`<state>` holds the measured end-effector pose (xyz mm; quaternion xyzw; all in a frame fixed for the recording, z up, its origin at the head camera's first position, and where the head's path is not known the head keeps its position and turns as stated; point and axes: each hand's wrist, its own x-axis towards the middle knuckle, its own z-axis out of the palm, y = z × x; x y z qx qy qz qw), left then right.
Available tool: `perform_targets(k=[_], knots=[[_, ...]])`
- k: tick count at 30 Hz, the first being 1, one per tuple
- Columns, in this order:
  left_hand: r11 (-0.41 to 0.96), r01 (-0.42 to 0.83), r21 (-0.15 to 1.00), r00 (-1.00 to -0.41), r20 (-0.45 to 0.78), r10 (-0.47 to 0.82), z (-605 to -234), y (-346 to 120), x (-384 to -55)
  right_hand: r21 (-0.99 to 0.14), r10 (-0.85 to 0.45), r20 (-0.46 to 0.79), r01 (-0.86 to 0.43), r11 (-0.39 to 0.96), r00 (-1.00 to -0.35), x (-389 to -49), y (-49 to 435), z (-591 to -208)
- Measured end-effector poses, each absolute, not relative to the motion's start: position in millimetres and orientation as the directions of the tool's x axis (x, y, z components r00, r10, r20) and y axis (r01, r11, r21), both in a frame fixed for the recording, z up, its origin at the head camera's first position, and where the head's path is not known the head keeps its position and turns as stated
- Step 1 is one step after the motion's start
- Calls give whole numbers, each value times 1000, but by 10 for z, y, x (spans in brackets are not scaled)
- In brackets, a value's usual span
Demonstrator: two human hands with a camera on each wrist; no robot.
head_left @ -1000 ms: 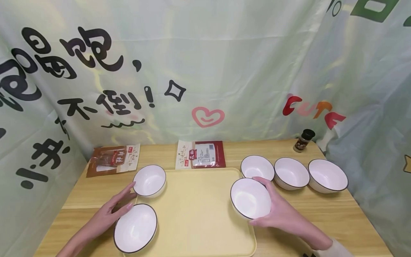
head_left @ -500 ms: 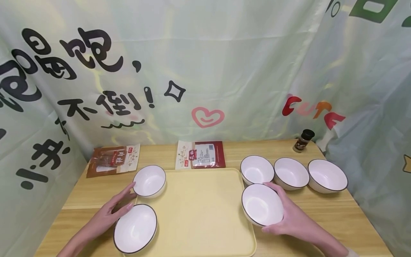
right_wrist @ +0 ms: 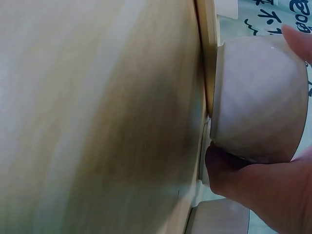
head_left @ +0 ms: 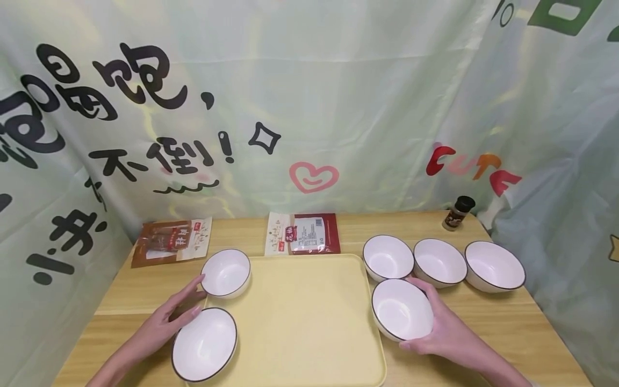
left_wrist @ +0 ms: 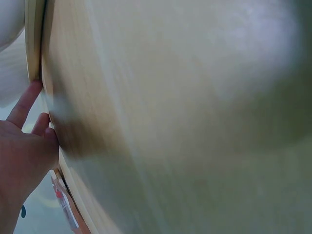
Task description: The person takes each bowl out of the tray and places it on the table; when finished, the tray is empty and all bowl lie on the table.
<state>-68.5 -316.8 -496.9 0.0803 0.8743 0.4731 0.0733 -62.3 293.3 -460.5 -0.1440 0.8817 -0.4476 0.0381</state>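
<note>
My right hand [head_left: 442, 336] grips a white bowl [head_left: 403, 310] with a dark rim, thumb on the near side and fingers on the far side. That bowl overlaps the right edge of the yellow tray [head_left: 300, 317], just in front of a row of three similar bowls. In the right wrist view the held bowl [right_wrist: 261, 100] shows its faceted outer wall. My left hand [head_left: 162, 325] lies at the tray's left edge with loosely extended fingers. Its fingertips are close to a small white bowl [head_left: 225, 273] and a larger one [head_left: 204, 344], both on the tray's left side.
Behind the held bowl stand the left bowl [head_left: 388, 257], middle bowl [head_left: 439, 262] and right bowl [head_left: 495, 266] of the row. A black-capped jar [head_left: 458, 213] is at the back right. A brown packet [head_left: 170, 242] and a red-white packet [head_left: 302, 233] lie along the back.
My right hand has carried the white bowl rightward and slightly toward me, from above the tray to its right edge. The left hand and the other bowls have stayed put.
</note>
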Motion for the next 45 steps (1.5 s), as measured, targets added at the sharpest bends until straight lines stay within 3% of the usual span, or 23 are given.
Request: perform_targets(k=[26,45], knots=[[556,74,828,-976,-54,210,-4950,-3155,-675,-765,-269,40,-203,611,-962,-612,3032,-4694],[550,84,831,-975,-46,217,-4967,-3162,-681,-858,-307,16,-171,485,-952,-667,3004,-4655]])
